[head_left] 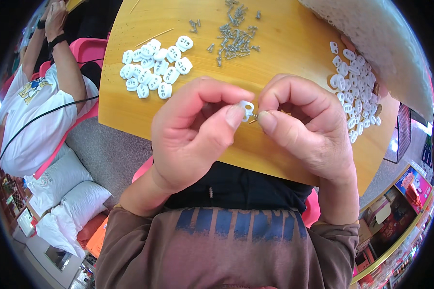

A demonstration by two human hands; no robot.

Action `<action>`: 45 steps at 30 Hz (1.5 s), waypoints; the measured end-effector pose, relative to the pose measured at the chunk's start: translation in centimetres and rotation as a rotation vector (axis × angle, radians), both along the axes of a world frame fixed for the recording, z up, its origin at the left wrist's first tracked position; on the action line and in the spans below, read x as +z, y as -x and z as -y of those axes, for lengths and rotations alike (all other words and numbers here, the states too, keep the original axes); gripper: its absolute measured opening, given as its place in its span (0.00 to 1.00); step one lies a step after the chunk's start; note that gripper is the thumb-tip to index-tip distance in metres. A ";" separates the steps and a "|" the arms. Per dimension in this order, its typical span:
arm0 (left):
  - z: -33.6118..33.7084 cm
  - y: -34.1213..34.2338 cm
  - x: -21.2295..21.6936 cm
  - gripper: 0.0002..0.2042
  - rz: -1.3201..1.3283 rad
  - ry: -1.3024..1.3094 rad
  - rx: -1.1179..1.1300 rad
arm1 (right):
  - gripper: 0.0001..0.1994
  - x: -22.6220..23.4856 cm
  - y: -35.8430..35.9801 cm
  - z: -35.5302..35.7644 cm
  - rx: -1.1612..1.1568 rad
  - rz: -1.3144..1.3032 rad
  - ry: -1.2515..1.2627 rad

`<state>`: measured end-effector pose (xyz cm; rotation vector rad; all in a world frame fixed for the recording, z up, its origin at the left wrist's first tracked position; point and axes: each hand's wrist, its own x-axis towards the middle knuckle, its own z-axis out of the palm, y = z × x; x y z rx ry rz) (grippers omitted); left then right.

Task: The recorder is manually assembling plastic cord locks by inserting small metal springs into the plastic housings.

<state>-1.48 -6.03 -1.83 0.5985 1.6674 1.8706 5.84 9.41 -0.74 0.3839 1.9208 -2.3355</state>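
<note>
Between thumb and index finger, my left hand pinches a small white plastic cord-lock piece with a hole through it. My right hand is closed close beside it, its fingertips on a tiny metal spring that meets the white piece's edge. A thin wooden tip, like a toothpick's, shows just under the spring; what grips it is hidden. Beyond my left hand lies a group of white two-holed cord locks. Farther off, loose springs lie in a heap.
White oval pieces are piled at the right, beside a bulky whitish translucent bag. A toothpick lies on the wooden table. One spring rests on my dark lap. Another person sits at the left near white sacks.
</note>
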 end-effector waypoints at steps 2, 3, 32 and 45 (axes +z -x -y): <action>0.0 -0.1 -0.1 0.07 0.183 -0.067 -0.004 | 0.03 0.1 0.0 0.0 0.004 0.013 -0.014; 0.0 -0.1 -0.2 0.07 0.190 -0.069 -0.005 | 0.03 0.1 0.0 0.0 0.004 0.014 -0.014; 0.0 0.2 -2.0 0.07 0.324 -0.134 0.047 | 0.04 -2.1 0.8 0.7 -0.070 -0.416 -0.699; 0.2 0.2 -2.1 0.07 0.338 -0.116 0.063 | 0.04 -2.4 0.9 1.1 -0.049 -0.418 -0.641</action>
